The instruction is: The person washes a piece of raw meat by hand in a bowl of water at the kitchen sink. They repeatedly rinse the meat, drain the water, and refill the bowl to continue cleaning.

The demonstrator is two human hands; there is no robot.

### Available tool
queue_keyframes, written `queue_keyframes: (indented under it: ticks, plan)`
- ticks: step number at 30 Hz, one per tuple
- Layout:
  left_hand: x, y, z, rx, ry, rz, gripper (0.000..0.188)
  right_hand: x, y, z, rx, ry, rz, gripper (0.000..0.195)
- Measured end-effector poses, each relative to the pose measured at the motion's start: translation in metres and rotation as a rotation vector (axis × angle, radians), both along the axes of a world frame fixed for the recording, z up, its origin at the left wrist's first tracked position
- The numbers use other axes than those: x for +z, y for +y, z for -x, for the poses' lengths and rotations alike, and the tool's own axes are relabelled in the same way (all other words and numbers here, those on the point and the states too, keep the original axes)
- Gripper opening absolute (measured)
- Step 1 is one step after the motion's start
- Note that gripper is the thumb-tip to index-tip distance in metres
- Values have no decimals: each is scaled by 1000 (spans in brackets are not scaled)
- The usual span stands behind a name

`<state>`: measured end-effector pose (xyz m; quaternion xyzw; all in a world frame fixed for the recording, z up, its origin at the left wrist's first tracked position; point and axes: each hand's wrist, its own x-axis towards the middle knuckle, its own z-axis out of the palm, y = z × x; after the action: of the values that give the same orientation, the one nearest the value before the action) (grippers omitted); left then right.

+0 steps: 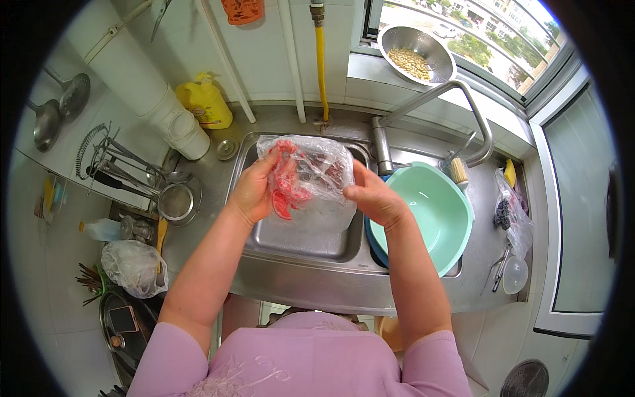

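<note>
Above the stainless steel sink basin (307,243) I hold a crumpled clear plastic bag (325,164). My left hand (254,191) grips its left side, together with a bunched red piece (285,204) that looks like thin plastic. At the bag's right edge, my right hand (374,196) pinches the film between thumb and fingers. Whether anything lies inside the bag is hard to tell through the creased film. The bag covers much of the basin's back part.
To the right, a mint-green plastic basin (429,213) sits under the curved faucet (476,114). A metal colander (416,54) with small pale pieces stands on the windowsill. Strainers (176,201), a yellow jug (206,104) and a knotted plastic bag (134,268) are at left.
</note>
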<state>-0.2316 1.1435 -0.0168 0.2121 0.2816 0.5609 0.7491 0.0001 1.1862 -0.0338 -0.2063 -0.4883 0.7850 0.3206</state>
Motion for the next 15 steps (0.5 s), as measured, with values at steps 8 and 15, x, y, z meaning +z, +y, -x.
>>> queue_keyframes:
  ticks: [8, 15]
  plan:
    - [9, -6, 0, -30, 110, -41, 40, -11, -7, 12, -273, 100, 321, 24]
    - [15, -10, -5, -9, 213, 57, 49, -13, -5, 7, -327, 171, 352, 17]
